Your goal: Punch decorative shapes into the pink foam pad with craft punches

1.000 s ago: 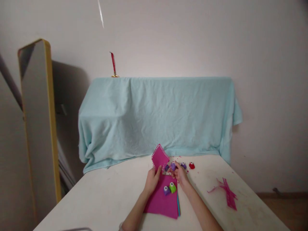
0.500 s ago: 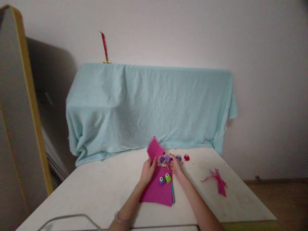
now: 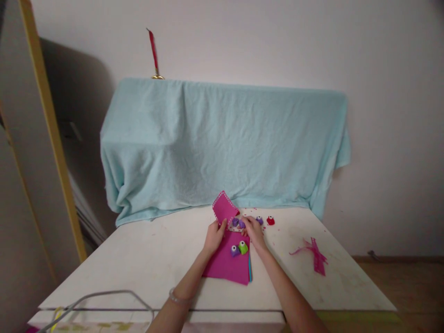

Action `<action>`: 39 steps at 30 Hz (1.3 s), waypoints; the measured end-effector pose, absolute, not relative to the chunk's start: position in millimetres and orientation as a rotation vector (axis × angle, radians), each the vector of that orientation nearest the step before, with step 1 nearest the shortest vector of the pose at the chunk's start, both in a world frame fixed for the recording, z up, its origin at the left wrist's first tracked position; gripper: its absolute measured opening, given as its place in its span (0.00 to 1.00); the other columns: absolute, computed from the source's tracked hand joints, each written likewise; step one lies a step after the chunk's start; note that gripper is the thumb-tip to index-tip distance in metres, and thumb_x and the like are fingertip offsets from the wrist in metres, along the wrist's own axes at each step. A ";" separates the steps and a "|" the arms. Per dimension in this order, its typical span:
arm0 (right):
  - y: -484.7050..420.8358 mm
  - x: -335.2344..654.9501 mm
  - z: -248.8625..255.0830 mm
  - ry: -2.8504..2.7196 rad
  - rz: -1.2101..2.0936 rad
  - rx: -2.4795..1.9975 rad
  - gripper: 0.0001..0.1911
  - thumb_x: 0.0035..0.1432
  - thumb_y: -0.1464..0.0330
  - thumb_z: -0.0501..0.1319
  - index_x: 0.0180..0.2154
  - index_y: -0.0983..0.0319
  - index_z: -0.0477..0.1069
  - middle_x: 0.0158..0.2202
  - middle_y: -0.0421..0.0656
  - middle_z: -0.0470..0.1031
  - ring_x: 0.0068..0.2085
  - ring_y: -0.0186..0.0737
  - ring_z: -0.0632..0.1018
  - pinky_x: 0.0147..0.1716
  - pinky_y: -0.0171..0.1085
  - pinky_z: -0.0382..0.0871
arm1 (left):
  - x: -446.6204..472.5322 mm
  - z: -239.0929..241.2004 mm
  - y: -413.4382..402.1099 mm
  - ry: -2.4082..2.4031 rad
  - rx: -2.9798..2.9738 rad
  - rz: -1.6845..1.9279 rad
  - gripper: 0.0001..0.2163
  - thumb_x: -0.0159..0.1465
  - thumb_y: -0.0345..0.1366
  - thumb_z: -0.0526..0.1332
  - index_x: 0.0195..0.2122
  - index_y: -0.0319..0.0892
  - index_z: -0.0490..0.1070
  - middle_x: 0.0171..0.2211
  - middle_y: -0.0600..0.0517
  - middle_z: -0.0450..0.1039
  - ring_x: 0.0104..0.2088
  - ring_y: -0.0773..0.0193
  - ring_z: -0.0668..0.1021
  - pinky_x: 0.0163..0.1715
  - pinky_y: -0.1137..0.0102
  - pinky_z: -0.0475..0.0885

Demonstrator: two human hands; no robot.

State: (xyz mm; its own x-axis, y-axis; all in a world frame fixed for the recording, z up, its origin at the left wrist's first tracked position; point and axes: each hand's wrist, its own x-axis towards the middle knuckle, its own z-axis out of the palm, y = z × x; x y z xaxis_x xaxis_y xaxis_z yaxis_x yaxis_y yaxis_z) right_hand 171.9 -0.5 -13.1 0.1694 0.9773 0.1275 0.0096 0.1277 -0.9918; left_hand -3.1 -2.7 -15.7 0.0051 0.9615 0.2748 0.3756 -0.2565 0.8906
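My left hand pinches the lower corner of a small magenta sheet, whose edges are lined with punched holes. With my right hand I grip a purple craft punch close to the sheet's right corner; the fingers partly cover it. Just left of it is another purple punch. Below both hands lies a stack of sheets with magenta on top and a blue edge showing. A purple punch and a green punch rest on that stack.
Right of my right hand stand a purple punch and a red punch, with small punched bits scattered around. Magenta scraps lie on the white table. A light-blue cloth hangs behind, and a grey wire curves at front left.
The view has tilted down a little, so everything sits higher. My right hand's fingers have closed in more around the purple punch; my left hand keeps its hold on the sheet.
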 end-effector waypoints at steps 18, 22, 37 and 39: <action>3.5 172.3 -33.3 -1.494 0.601 -1.267 0.16 0.47 0.59 0.68 0.36 0.61 0.73 0.33 0.46 0.78 0.29 0.42 0.78 0.30 0.39 0.71 | -3.6 -20.3 0.0 1.376 1.724 1.248 0.24 0.66 0.53 0.50 0.22 0.41 0.66 0.18 0.52 0.69 0.22 0.64 0.70 0.26 0.71 0.58; 4.3 172.7 -34.4 -1.524 0.615 -1.297 0.16 0.46 0.61 0.68 0.37 0.60 0.74 0.35 0.45 0.79 0.27 0.39 0.76 0.28 0.38 0.70 | -3.7 -17.7 -1.1 1.352 1.694 1.238 0.25 0.66 0.54 0.49 0.21 0.41 0.66 0.17 0.52 0.68 0.23 0.63 0.71 0.28 0.70 0.60; -20.7 159.4 4.9 -1.365 0.785 -1.128 0.21 0.58 0.49 0.58 0.37 0.59 0.74 0.27 0.44 0.77 0.25 0.43 0.77 0.25 0.37 0.69 | -3.3 1.0 -13.4 1.105 1.444 1.264 0.31 0.65 0.60 0.45 0.21 0.39 0.71 0.19 0.48 0.72 0.22 0.62 0.73 0.30 0.69 0.66; -17.6 159.8 5.6 -1.242 0.977 -1.119 0.24 0.56 0.45 0.58 0.36 0.59 0.72 0.20 0.41 0.73 0.20 0.41 0.74 0.19 0.36 0.65 | -1.6 2.2 -14.2 1.053 1.417 1.246 0.32 0.65 0.60 0.45 0.23 0.38 0.72 0.20 0.47 0.73 0.23 0.61 0.73 0.32 0.68 0.68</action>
State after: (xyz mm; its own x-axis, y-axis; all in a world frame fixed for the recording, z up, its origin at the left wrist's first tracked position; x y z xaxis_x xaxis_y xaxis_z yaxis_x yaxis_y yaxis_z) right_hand 159.8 -17.6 5.6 0.0959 0.9743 0.2037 0.0318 0.2015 -0.9790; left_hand -1.6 -14.2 2.2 0.1129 0.9765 0.1838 0.0178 -0.1870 0.9822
